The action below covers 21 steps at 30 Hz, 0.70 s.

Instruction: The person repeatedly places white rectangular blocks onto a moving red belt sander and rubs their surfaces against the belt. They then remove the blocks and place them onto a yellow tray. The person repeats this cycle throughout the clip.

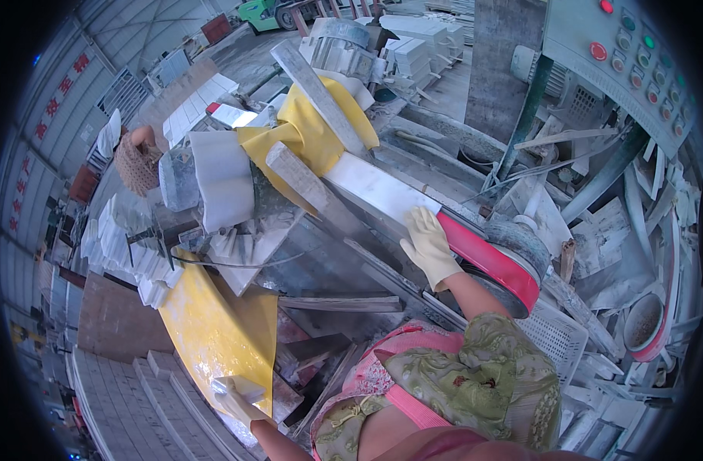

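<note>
Landmark: red conveyor belt (494,265). White stone slab (386,188) lies in line with it, just beyond its exposed stretch, far end running under the yellow sheet (313,123).

Right hand (430,247): cream glove, palm down, fingers extended and close together, laid over the slab's near end right where the red shows. No grip around it visible.

Left hand (235,402): also gloved, well left of the belt, at a small white block (242,387) over the lower yellow sheet (213,330). Fingers partly hidden; can't tell how far open, or whether it grips the block or just touches.

Around the belt: white perforated crate (555,338) just right of its near end, push-button control panel (624,65) beyond and right, electric motor (340,50) past its far end, long pale stone strips (148,403) well left. Another person (136,161) is far left.
</note>
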Tool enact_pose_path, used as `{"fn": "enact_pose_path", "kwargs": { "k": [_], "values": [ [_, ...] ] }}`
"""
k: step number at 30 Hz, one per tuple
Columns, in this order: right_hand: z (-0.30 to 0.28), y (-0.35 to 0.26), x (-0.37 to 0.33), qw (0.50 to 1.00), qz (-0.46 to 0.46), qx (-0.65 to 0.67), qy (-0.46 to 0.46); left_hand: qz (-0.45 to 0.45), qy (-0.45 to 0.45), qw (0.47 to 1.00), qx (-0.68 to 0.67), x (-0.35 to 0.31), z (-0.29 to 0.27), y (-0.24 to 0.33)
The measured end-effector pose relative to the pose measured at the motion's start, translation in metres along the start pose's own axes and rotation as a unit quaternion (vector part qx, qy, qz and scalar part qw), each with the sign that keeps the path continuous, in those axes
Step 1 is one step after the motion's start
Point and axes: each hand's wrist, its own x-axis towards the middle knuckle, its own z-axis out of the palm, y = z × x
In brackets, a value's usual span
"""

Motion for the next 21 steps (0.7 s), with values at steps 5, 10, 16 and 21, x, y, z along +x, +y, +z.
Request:
{"fn": "enact_pose_path", "kwargs": {
  "k": [5,10,16,21],
  "values": [
    [-0.001,0.003,-0.004,1.0,-0.009,-0.01,0.006,0.0,0.005,1.0,0.005,0.002,0.0,-0.001],
    [-0.003,0.003,-0.005,1.0,0.005,-0.008,-0.001,-0.001,0.025,1.0,0.001,0.001,0.002,-0.003],
    [-0.05,0.056,0.009,0.971,-0.047,0.164,-0.167,0.003,-0.008,1.0,-0.003,0.003,-0.001,-0.002],
    [-0.066,0.067,0.011,0.976,-0.141,0.036,-0.162,0.015,0.019,1.0,-0.011,0.008,0.0,-0.011]
  ]
}}
